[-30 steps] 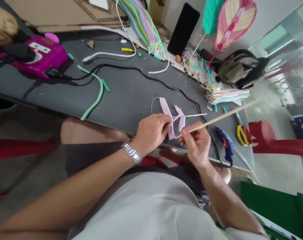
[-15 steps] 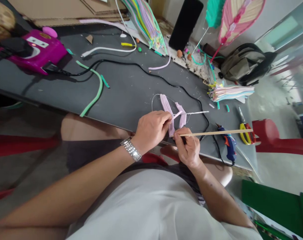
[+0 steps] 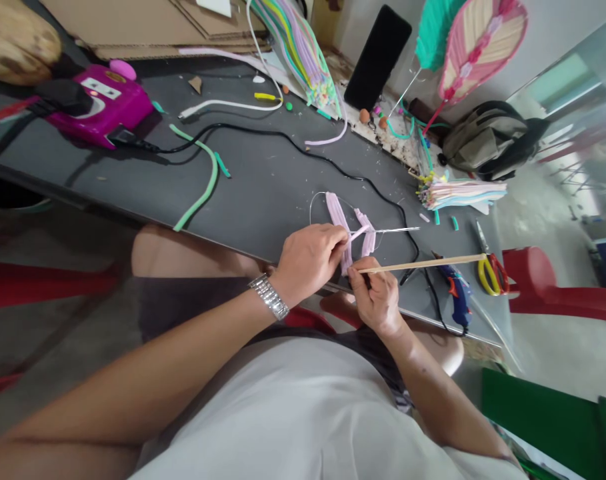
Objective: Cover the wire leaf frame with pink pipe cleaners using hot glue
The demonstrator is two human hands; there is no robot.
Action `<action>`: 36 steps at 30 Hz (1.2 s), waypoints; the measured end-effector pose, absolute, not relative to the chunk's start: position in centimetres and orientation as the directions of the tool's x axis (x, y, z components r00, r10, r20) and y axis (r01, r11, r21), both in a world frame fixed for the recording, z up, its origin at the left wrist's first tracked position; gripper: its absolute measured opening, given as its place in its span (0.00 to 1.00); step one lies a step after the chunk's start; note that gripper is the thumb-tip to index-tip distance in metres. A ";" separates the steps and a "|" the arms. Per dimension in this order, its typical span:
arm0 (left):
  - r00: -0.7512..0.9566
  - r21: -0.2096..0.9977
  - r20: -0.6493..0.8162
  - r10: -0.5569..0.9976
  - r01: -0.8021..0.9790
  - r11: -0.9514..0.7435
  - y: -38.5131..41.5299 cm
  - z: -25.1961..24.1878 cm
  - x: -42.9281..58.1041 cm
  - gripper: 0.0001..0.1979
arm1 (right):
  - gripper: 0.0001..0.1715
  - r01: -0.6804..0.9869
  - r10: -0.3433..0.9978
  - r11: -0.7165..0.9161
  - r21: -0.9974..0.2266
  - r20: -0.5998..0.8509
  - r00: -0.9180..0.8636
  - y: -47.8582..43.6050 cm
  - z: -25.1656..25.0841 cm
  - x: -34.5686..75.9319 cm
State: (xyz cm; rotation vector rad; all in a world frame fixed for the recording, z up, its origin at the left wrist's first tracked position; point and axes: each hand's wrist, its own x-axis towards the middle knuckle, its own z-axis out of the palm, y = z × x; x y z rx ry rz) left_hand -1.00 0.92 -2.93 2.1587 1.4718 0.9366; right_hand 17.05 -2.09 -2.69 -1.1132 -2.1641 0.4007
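Observation:
My left hand (image 3: 313, 260), with a silver watch at its wrist, pinches a pale pink strip piece (image 3: 338, 217) near the table's front edge. My right hand (image 3: 376, 293) is closed on a thin wooden stick (image 3: 423, 265) that points right across the table. Its fingertips touch the lower end of the pink piece. Just beyond, a second pink bundle (image 3: 367, 233) sits on a thin metal wire (image 3: 400, 230). A loop of fine wire curves behind the first piece. What lies under my left fingertips is hidden.
A black cable (image 3: 283, 133) crosses the grey table (image 3: 263, 193) from a purple power socket (image 3: 107, 100). Right of my hands are a blue glue gun (image 3: 460, 297) and scissors (image 3: 489, 275). Bundles of coloured strips (image 3: 307, 53) and a black phone (image 3: 377, 57) stand at the back.
The view has shifted slightly, so the table's things appear a little further right. The stick's far end has moved left relative to the scissors. Both hands keep their hold.

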 end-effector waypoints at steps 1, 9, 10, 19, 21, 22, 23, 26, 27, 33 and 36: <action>0.237 0.625 0.314 0.919 0.678 -0.388 0.9 -2.9 -1.0 0.07 | 0.10 0.602 0.801 0.598 -0.529 0.423 -0.424 -2.1 -2.7 17.0; 0.228 0.617 0.304 0.925 0.693 -0.374 0.9 -3.0 -1.0 0.06 | 0.09 0.581 0.898 0.440 -0.685 0.340 -0.279 -2.3 -2.8 17.3; 0.227 0.618 0.305 0.925 0.692 -0.373 0.9 -3.0 -1.0 0.06 | 0.09 0.576 0.899 0.437 -0.691 0.338 -0.278 -2.4 -2.8 17.3; 0.241 0.629 0.303 0.922 0.676 -0.383 0.9 -3.1 -1.0 0.07 | 0.10 0.610 0.809 0.585 -0.535 0.441 -0.389 -2.0 -3.2 17.0; 0.236 0.631 0.303 0.923 0.676 -0.380 0.9 -3.1 -0.9 0.06 | 0.12 0.614 0.812 0.580 -0.535 0.437 -0.386 -1.9 -3.3 16.9; 0.231 0.632 0.306 0.924 0.676 -0.378 0.9 -3.1 -0.9 0.06 | 0.12 0.614 0.823 0.565 -0.551 0.427 -0.374 -1.9 -3.3 16.9; 0.228 0.632 0.307 0.924 0.677 -0.377 0.9 -3.1 -0.9 0.06 | 0.12 0.611 0.836 0.546 -0.574 0.416 -0.357 -1.9 -3.3 17.0; 0.223 0.627 0.304 0.926 0.685 -0.371 1.0 -3.1 -1.0 0.06 | 0.12 0.588 0.874 0.486 -0.647 0.372 -0.312 -1.9 -3.0 17.2; 0.222 0.624 0.304 0.927 0.688 -0.369 1.0 -3.1 -1.0 0.06 | 0.12 0.583 0.880 0.475 -0.659 0.363 -0.307 -1.9 -3.0 17.3; 0.221 0.628 0.305 0.926 0.685 -0.370 0.9 -3.4 -1.0 0.05 | 0.14 0.598 0.862 0.506 -0.621 0.388 -0.326 -1.8 -3.4 16.8; 0.226 0.640 0.291 0.930 0.677 -0.365 0.9 -3.4 -1.0 0.04 | 0.15 0.580 0.899 0.437 -0.687 0.309 -0.311 -2.0 -3.2 16.6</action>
